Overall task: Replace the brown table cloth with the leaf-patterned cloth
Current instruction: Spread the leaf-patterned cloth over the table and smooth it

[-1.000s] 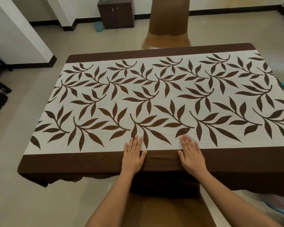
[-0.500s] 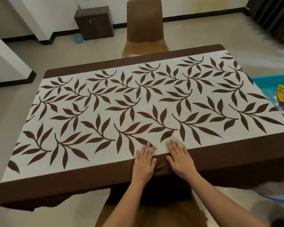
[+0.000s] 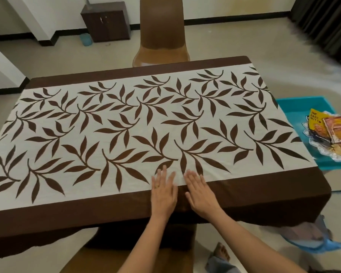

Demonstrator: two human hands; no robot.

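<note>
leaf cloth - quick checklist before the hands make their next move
1. Leaf-patterned cloth covers the tabletop: ok.
2. Left hand flat on the near border: ok.
3. Right hand flat beside it, not touching it: ok.
4. Centre panel free of big wrinkles: ok.
5. Overhang even on all sides: cannot tell; the far drop is hidden.
6. Old brown cloth off the table: cannot tell.
7. Blue tray of snack packets clear of the table's right end: ok.

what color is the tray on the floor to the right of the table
Bright blue tray, holding a lace-edged plate of snack packets; seen in the head view.
</note>
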